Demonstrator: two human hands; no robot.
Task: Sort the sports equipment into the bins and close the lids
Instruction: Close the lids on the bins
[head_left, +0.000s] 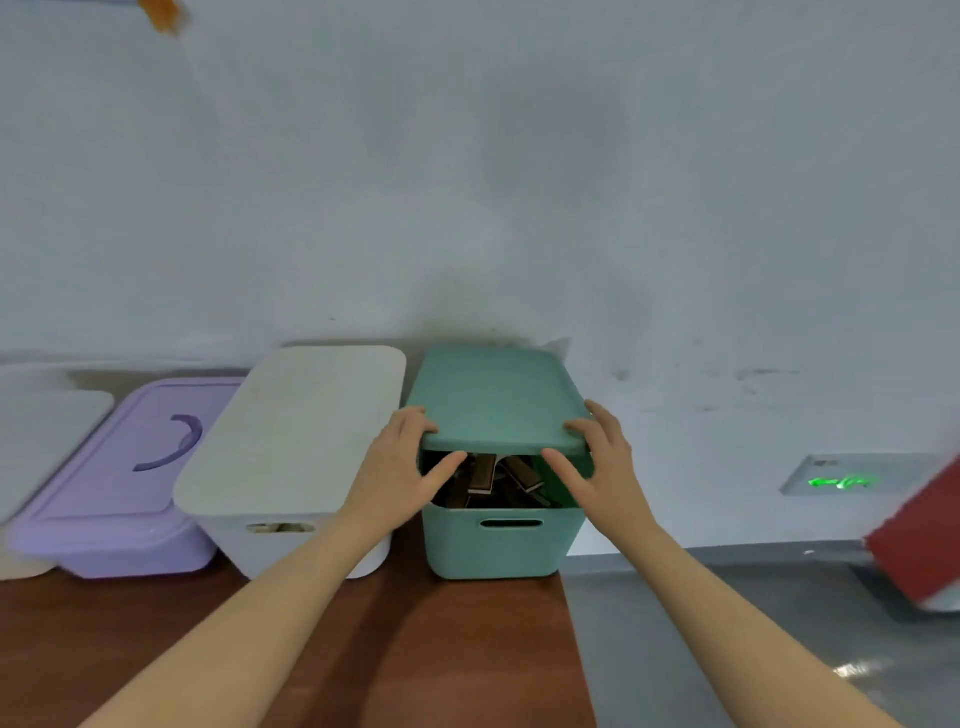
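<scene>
A green bin (498, 545) stands at the right end of the brown table. Its green lid (496, 400) is tilted, raised at the front edge, so a gap shows dark brown items (488, 480) inside. My left hand (402, 467) grips the lid's front left corner, thumb under the rim. On the front right corner my right hand (597, 462) holds the lid the same way. Left of it a white bin (291, 535) has its white lid (301, 426) on. A purple bin (119, 535) with a handled lid sits further left.
The brown table (363, 649) ends just right of the green bin; grey floor lies beyond. Another pale lidded bin (36, 431) is at the far left. A red object (919, 545) stands at the right edge. The wall rises close behind the bins.
</scene>
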